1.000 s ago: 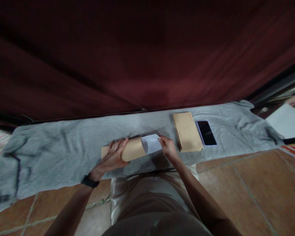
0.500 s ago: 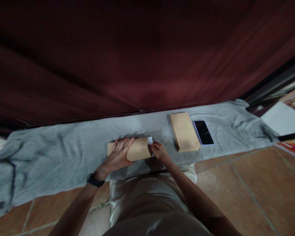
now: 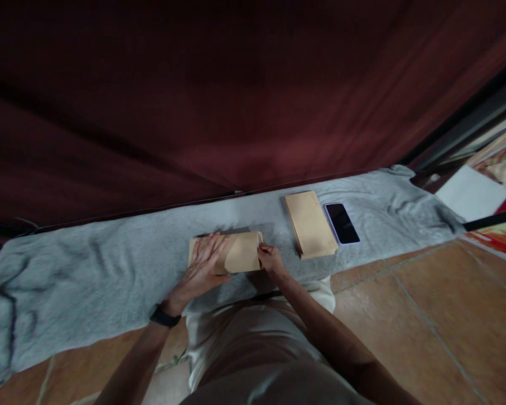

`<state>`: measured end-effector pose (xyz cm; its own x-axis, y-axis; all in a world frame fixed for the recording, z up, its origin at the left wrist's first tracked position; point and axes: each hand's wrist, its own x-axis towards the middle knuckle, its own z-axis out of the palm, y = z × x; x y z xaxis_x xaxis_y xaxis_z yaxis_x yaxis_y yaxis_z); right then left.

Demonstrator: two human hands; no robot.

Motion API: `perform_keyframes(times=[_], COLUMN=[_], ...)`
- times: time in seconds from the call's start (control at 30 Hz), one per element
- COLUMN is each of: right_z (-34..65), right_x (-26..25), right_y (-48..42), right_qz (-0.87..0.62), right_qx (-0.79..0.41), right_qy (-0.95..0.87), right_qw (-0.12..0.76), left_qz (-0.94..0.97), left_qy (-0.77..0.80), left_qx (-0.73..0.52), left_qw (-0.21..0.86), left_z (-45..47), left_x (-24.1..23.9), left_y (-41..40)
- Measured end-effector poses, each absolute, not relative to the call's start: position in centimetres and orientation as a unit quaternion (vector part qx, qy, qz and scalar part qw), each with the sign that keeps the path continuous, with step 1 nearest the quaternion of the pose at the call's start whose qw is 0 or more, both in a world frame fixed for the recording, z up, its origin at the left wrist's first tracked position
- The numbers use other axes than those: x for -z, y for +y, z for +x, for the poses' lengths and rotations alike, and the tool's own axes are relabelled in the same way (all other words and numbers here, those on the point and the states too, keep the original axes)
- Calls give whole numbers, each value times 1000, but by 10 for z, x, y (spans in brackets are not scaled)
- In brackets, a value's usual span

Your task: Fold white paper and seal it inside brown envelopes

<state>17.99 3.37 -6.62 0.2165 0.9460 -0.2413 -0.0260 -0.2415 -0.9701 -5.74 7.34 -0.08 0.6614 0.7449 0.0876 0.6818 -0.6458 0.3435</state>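
Observation:
A brown paper envelope point(image 3: 242, 253) lies lengthwise on the grey cloth in front of me. My left hand point(image 3: 204, 264), with a dark band on the wrist, rests flat over the envelope's left part, fingers spread. At the right end, the fingers of my right hand point(image 3: 270, 259) are pinched together at the envelope's mouth. A thin strip of white paper point(image 3: 258, 238) shows there; most of it is inside the envelope or behind my fingers.
A stack of brown envelopes point(image 3: 312, 225) lies to the right, beside a phone point(image 3: 342, 224) with a dark screen. The long grey cloth point(image 3: 122, 253) runs along a dark red curtain point(image 3: 253, 124). A white sheet point(image 3: 472, 193) is at the far right, above the tiled floor point(image 3: 405, 304).
The white paper has gone further left into the envelope, so less of it shows. My right hand has closed in on the envelope's mouth; my left hand still lies on it.

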Motion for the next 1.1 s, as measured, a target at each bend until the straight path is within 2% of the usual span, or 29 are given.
perform_keyframes(times=[0.13,0.23,0.33,0.4,0.57,1.1], right_z=[178,177,174,172,173,179], right_x=[63,61,59,58,55,65], right_y=[34,33,32,31,26,22], right_qz=[-608,-606,-603,-602,-602,-641], right_qx=[-528,-537,-543,-544,-543,-518], right_qy=[-315,-286,-274,-274,-285,-306], right_qw=[502,512,516,516,512,476], left_qz=[770,543,297,211,129,103], left_qy=[523,619,610,562,529,527], left_qx=[-308,-443,-425,-395,-490,-502], left_qw=[195,356,600,695,680,678], left_z=[-53,-45,-25,-6,28,28], left_x=[4,12,20,22,20,5], left_y=[38,6,-10,-8,10,36])
